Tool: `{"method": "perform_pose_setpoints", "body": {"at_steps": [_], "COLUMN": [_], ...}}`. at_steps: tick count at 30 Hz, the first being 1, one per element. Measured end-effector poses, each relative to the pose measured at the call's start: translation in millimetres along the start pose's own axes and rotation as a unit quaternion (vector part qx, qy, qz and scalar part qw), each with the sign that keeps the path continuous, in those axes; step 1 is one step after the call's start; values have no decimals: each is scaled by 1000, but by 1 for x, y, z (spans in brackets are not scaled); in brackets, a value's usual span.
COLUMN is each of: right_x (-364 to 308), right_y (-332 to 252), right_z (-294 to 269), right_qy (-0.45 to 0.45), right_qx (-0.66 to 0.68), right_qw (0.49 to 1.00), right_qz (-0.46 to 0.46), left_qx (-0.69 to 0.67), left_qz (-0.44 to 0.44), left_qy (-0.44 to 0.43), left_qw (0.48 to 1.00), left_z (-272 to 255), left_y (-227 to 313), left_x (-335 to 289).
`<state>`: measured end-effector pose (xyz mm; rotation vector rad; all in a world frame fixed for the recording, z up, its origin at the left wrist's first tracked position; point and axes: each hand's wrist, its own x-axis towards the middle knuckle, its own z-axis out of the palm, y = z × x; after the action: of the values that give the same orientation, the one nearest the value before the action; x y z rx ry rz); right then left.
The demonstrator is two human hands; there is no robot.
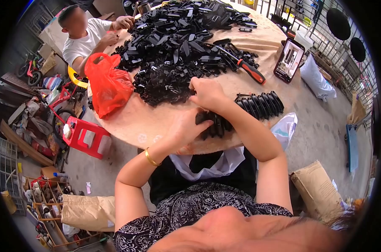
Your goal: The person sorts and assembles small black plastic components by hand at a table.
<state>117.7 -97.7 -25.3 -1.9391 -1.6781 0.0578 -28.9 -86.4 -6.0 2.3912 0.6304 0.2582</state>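
My left hand point(186, 128) is at the near edge of the round table point(144, 119), its thumb and fingers closed round the left end of a row of black plastic parts point(264, 105). These parts stand side by side, and my right forearm crosses over the row. My right hand point(209, 94) is just beyond, at the near right edge of a heap of small black pieces point(161, 82). Its fingers are bent into a pinch; anything between them is too small to make out. Behind lies a large pile of longer black plastic parts point(178, 38).
A screwdriver point(251, 71) with a red and black handle lies right of the pile, near a propped phone point(289, 61). A red plastic bag point(108, 86) sits at the table's left edge, above a red stool point(85, 136). Another person point(87, 38) works at the far left.
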Motion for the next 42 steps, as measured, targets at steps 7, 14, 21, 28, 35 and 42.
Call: {"method": "perform_pose_setpoints", "body": {"at_steps": [7, 14, 21, 28, 35, 42], "right_x": [1, -11, -18, -21, -26, -28], "right_y": [3, -30, -43, -45, -51, -48], "right_z": [-16, -25, -20, -25, -18, -15], "right_qy": [50, 22, 67, 119, 97, 93], "right_qx": [151, 461, 330, 219, 175, -9], "right_qw": [987, 886, 925, 941, 940, 947], "right_qz": [-13, -39, -177, -229, -275, -308], "left_qx": [-127, -628, -681, -676, -501, -421], "left_qz": [8, -60, -52, -44, -2, 15], "left_qy": [106, 120, 122, 147, 347, 376], "left_qw": [986, 767, 720, 721, 793, 826], "left_z": [0, -35, -32, -34, -21, -25], "left_y": [-27, -68, -69, -60, -37, -35], "left_x": [-5, -6, -6, -6, -1, 1]}}
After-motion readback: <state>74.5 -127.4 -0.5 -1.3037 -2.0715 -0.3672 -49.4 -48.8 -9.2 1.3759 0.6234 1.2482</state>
